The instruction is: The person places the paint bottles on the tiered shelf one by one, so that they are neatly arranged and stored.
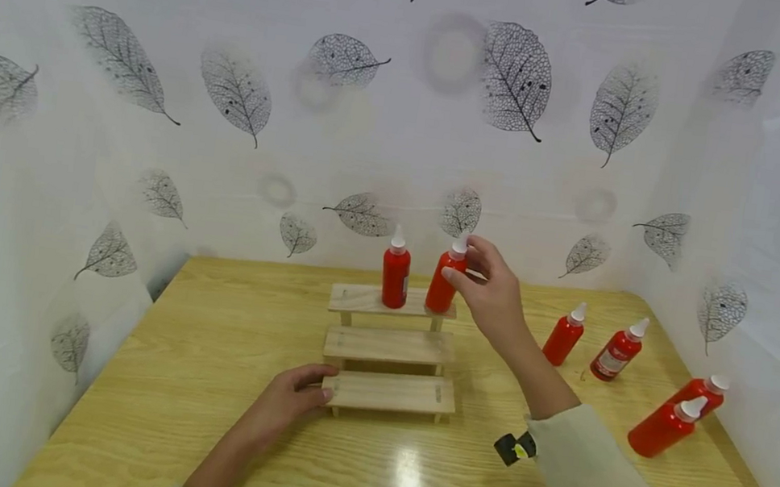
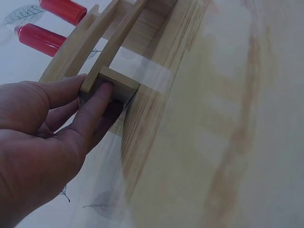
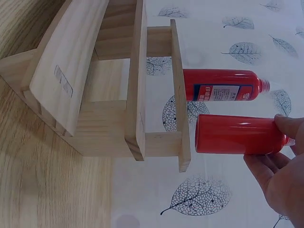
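Note:
A three-tier wooden rack (image 1: 388,345) stands on the table. One red bottle (image 1: 395,278) with a white nozzle is upright on its top step. My right hand (image 1: 496,297) grips a second red bottle (image 1: 441,286) near its cap, over the right end of that step; in the right wrist view a narrow gap shows between this bottle's base (image 3: 209,134) and the step (image 3: 182,95). At the rack's lower left corner my left hand (image 1: 283,401) holds the end of the bottom step, thumb and fingers around the wood (image 2: 118,83) in the left wrist view.
To the right on the table stand a red bottle (image 1: 563,338) and another with a label (image 1: 616,356). Two more red bottles (image 1: 661,429) are close together near the right edge. A white curtain (image 1: 387,146) with leaf prints surrounds the table (image 1: 227,321).

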A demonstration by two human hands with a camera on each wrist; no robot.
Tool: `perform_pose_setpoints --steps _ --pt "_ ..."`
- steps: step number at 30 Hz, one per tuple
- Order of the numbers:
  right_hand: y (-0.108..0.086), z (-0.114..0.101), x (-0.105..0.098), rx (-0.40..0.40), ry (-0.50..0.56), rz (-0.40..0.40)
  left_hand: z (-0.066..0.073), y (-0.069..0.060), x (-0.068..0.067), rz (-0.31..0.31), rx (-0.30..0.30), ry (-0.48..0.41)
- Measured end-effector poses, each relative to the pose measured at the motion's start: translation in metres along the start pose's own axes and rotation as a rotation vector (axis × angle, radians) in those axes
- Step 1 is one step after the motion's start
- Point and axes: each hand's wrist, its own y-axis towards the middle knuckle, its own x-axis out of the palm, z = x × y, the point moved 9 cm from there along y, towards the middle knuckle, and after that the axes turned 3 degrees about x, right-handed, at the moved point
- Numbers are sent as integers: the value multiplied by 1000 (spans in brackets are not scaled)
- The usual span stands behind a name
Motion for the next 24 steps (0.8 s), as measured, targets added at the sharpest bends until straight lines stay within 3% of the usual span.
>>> perform_pose_setpoints --steps 8,24 --pt "4 5 14 3 -3 -35 -1 2 1 -6 0 -5" --pt "6 4 22 24 18 -94 -2 2 -1 14 -3 -7"
